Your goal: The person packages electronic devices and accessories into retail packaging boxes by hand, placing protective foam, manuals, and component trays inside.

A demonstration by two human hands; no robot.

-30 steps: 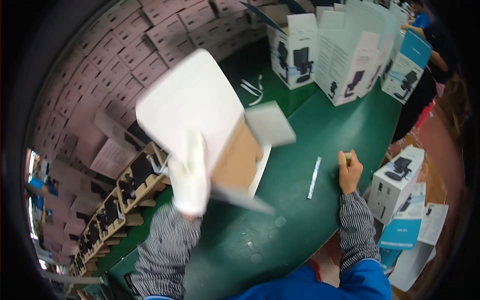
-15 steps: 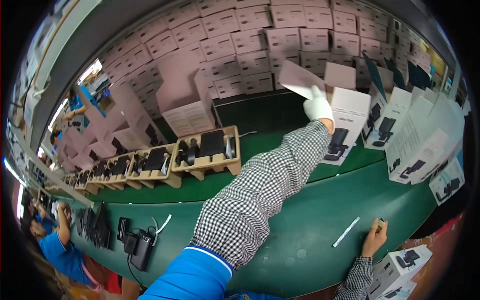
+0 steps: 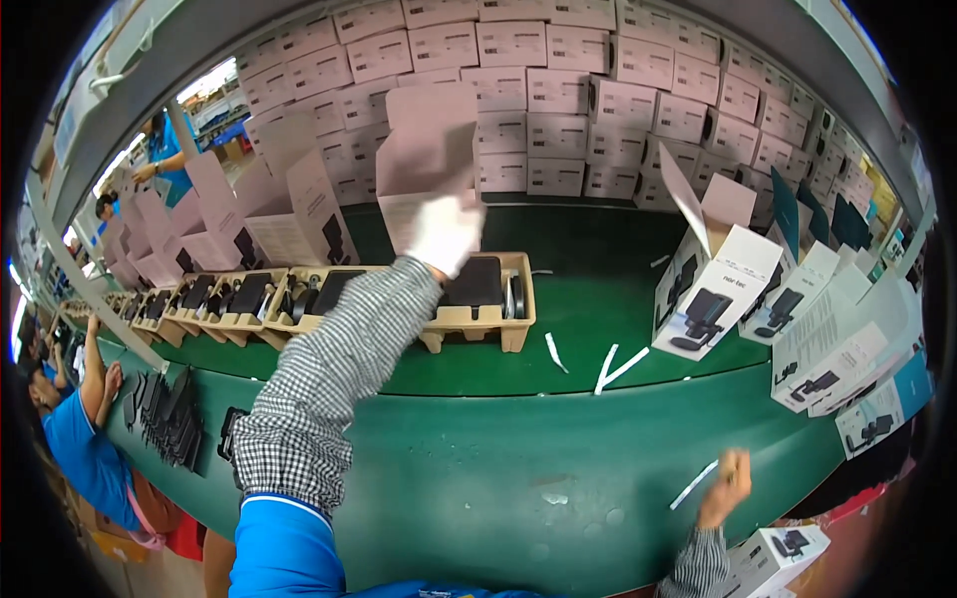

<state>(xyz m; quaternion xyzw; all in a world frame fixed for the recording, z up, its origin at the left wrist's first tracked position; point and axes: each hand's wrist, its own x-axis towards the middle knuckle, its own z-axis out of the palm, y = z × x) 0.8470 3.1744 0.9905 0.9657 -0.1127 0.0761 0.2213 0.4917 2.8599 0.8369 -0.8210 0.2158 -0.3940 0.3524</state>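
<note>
My left hand (image 3: 447, 234), in a white glove, is stretched out to the front of an open white box (image 3: 424, 149) that stands behind the trays. Its fingers are smeared by motion, so whether they grip the box cannot be told. Under my checked sleeve lies a tan moulded tray (image 3: 513, 299) with a black device (image 3: 473, 283) in it. My bare right hand (image 3: 730, 488) is closed above the near right of the green bench, beside a thin white strip (image 3: 693, 485). What its fingers hold, if anything, is hidden.
More filled trays (image 3: 234, 297) and open boxes (image 3: 299, 214) line up leftward. An open printed box (image 3: 713, 289) stands right, with others beyond. Paper strips (image 3: 608, 371) lie on the green belt. Black parts (image 3: 169, 414) are piled left, near a co-worker in blue (image 3: 85, 448). Stacked cartons (image 3: 558, 110) form a back wall.
My left hand has swung left from the flap of the printed box to the open box behind the trays. My right hand has turned and moved slightly; the small light piece in its fingers no longer shows.
</note>
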